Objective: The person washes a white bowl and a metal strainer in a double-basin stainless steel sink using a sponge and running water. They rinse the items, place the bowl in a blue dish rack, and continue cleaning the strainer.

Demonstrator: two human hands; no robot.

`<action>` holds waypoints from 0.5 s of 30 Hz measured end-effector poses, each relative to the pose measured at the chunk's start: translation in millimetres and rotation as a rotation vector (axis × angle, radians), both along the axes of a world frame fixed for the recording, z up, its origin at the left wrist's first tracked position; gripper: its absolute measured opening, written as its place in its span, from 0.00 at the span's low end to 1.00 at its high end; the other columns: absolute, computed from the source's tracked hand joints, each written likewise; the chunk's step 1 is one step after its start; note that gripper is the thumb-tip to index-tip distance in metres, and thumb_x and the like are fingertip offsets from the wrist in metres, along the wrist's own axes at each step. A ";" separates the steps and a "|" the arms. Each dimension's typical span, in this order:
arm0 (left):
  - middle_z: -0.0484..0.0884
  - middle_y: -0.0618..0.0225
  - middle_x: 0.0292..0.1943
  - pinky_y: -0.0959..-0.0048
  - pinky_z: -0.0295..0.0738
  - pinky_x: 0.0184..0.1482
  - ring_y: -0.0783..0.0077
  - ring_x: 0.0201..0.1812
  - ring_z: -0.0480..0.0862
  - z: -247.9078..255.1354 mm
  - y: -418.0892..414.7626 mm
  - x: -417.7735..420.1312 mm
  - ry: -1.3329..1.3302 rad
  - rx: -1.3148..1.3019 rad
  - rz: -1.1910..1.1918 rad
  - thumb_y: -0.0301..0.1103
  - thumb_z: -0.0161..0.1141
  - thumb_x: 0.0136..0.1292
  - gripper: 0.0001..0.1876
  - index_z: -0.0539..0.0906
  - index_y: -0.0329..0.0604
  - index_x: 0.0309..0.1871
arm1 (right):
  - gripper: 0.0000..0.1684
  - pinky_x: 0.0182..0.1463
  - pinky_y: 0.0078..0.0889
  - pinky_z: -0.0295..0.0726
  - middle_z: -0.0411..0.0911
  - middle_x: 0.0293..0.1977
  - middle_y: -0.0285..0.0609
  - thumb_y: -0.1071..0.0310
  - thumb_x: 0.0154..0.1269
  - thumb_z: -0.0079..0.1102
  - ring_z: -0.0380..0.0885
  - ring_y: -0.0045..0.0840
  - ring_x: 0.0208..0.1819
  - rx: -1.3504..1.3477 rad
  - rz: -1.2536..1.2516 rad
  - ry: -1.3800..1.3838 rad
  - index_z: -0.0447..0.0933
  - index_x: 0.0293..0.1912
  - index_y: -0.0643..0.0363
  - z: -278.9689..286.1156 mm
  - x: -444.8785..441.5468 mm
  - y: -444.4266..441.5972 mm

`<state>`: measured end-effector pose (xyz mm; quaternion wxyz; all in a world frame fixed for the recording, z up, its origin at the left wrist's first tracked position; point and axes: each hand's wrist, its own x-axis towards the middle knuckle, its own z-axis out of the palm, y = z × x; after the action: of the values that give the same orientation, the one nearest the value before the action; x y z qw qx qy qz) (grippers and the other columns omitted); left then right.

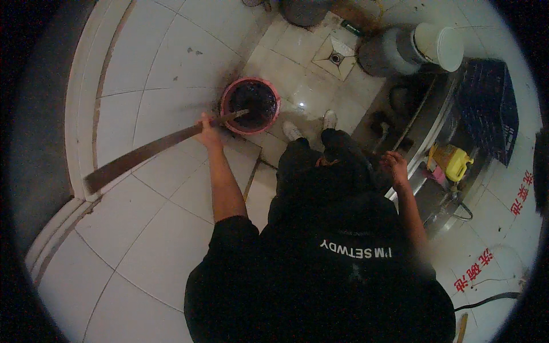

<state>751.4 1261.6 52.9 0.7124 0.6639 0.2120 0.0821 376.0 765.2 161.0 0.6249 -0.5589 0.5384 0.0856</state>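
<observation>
My left hand (208, 130) grips a long wooden pole (158, 145), which slants from the upper left down to a round pink bucket (279, 100). The pole's lower, lighter end reaches into the bucket over dark, wet-looking contents; what it ends in there is too dark to make out. Beside my right thigh, my right hand (394, 165) hangs with its fingers curled, close to the front edge of a metal sink (422, 150). Nothing shows plainly in that hand, though its inner side is dark. The bucket stands on the tiled floor near the wall, ahead and left of my shoes (293, 130).
A floor drain (336, 58) lies ahead, with a grey barrel (377, 51) and white bucket (450, 49) beyond it. On the right are a yellow jug (456, 165) in the sink area and a dark blue box (489, 107). Tiled wall (171, 111) bounds my left.
</observation>
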 end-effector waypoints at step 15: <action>0.65 0.69 0.16 0.69 0.64 0.25 0.73 0.18 0.63 301.7 -6.0 5.3 -0.397 -0.062 -0.054 0.25 0.59 0.61 0.14 0.67 0.46 0.22 | 0.18 0.40 0.27 0.79 0.81 0.42 0.40 0.59 0.71 0.60 0.83 0.27 0.40 0.036 -0.013 -0.084 0.75 0.54 0.61 -28.9 -32.5 -9.4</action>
<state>756.7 1255.6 354.5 0.7623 0.6179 0.0520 0.1853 343.5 755.8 132.1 0.6574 -0.5470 0.5138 0.0679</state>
